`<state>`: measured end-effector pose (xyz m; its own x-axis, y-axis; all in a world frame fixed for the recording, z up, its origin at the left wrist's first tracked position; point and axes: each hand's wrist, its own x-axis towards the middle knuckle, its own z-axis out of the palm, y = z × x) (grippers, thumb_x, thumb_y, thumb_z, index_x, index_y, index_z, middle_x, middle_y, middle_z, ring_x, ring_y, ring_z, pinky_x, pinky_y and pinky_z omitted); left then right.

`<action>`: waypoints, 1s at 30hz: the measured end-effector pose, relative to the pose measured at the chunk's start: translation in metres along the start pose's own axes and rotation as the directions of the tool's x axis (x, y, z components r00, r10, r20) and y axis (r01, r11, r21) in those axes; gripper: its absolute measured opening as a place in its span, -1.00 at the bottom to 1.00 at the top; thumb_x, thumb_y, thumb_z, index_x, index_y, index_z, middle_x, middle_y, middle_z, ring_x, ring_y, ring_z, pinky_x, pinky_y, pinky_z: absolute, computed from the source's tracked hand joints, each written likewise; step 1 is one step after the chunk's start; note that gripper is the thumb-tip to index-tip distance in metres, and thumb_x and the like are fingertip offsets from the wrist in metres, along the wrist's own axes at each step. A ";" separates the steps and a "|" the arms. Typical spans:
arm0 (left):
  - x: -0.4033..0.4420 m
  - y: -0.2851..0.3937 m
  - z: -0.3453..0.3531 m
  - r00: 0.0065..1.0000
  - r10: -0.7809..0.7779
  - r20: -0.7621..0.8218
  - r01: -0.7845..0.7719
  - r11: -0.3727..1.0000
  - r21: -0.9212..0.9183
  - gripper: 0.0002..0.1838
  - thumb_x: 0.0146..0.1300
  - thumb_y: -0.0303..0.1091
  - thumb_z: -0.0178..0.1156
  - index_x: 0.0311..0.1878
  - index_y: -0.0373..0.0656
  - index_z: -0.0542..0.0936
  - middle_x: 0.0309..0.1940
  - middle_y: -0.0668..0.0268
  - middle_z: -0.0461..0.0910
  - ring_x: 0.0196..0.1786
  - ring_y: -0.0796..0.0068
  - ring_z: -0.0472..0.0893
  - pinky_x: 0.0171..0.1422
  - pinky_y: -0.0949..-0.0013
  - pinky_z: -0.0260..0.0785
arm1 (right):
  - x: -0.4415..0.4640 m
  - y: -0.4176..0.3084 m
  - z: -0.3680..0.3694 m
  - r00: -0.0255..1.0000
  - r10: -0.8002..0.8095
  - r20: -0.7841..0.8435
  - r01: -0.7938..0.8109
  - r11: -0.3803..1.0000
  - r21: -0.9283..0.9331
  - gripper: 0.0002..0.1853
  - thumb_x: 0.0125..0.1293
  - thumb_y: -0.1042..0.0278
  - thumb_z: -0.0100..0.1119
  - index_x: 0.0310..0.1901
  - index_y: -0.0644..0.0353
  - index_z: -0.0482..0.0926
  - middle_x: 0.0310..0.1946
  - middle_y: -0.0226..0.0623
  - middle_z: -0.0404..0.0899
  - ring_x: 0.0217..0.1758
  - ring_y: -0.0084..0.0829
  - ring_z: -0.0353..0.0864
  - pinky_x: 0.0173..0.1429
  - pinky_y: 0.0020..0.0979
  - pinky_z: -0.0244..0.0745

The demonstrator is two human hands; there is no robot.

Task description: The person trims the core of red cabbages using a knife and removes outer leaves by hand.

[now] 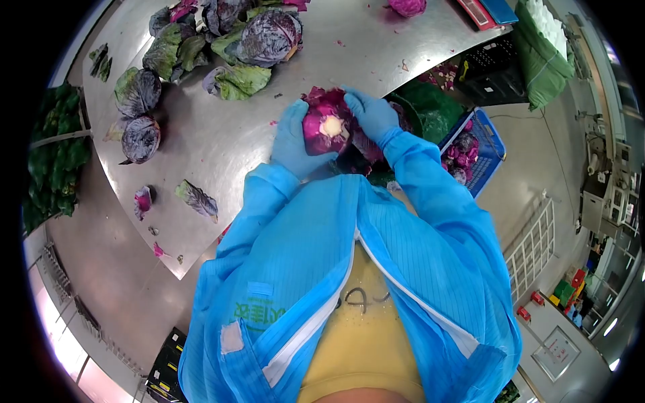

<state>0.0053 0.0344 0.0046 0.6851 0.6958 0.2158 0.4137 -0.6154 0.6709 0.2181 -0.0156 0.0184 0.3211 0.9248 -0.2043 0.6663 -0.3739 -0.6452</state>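
A red cabbage (327, 125) with its pale cut stem end facing up is held at the table's edge. My left hand (295, 142), in a blue glove, wraps round its left side, with the thumb below the stem end. My blue-gloved right hand (373, 115) grips its upper right edge with bent fingertips. A dark outer leaf (366, 145) hangs below my right hand; I cannot tell whether it is still attached to the head. Beyond my left hand lies a green and purple leaf (242, 81).
Several untrimmed red cabbages (270, 37) lie on the metal table (222, 141), with loose leaves (197, 200) around. A peeled cabbage (407, 6) sits at the far edge. Right of the table are a green bag (433, 107), a blue basket (496, 153) of cabbages and a black crate (494, 70).
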 end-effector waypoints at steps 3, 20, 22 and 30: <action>-0.010 -0.001 -0.003 1.000 -0.006 -0.002 0.006 1.000 -0.005 0.22 -0.29 0.07 0.54 0.40 -0.26 0.08 0.35 -0.02 0.16 0.40 0.00 0.19 0.47 0.13 0.07 | 0.011 0.003 0.004 0.999 0.001 0.048 -0.001 1.000 0.004 -0.49 0.36 -0.27 -0.16 0.24 -0.30 0.44 -0.01 -0.22 0.61 0.04 -0.11 0.59 0.11 -0.17 0.47; -0.032 -0.023 -0.022 0.981 -0.187 0.059 0.196 0.917 -0.347 0.23 -0.36 -0.02 0.62 0.38 -0.20 0.11 0.33 0.04 0.23 0.35 0.13 0.32 0.42 0.19 0.21 | 0.011 0.078 0.009 0.949 0.289 -0.122 -0.291 0.957 0.001 -0.52 0.11 -0.06 0.27 -0.04 0.11 0.58 -0.17 -0.09 0.64 -0.05 -0.07 0.62 0.00 -0.20 0.51; -0.027 -0.020 -0.021 0.976 -0.214 0.048 0.218 0.929 -0.298 0.22 -0.37 -0.06 0.63 0.37 -0.21 0.12 0.30 0.06 0.25 0.33 0.16 0.34 0.41 0.21 0.23 | -0.009 0.057 0.013 0.913 0.207 -0.351 -0.200 0.978 0.056 -0.44 0.09 -0.11 0.32 0.02 0.13 0.55 -0.17 -0.10 0.65 -0.09 -0.12 0.65 -0.03 -0.23 0.53; -0.022 -0.019 -0.019 0.975 -0.219 0.043 0.222 0.933 -0.285 0.20 -0.45 -0.04 0.60 0.32 -0.24 0.18 0.27 -0.02 0.26 0.34 0.02 0.30 0.44 0.16 0.17 | -0.015 -0.036 0.012 0.996 -0.089 0.031 0.081 0.977 0.196 -0.61 0.10 0.03 0.37 -0.19 0.12 0.53 -0.35 -0.23 0.62 -0.27 -0.31 0.66 -0.18 -0.38 0.52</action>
<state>-0.0288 0.0374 0.0008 0.6029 0.7971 0.0334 0.3668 -0.3141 0.8756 0.1806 -0.0150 0.0358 0.2398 0.9561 -0.1685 0.5452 -0.2762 -0.7914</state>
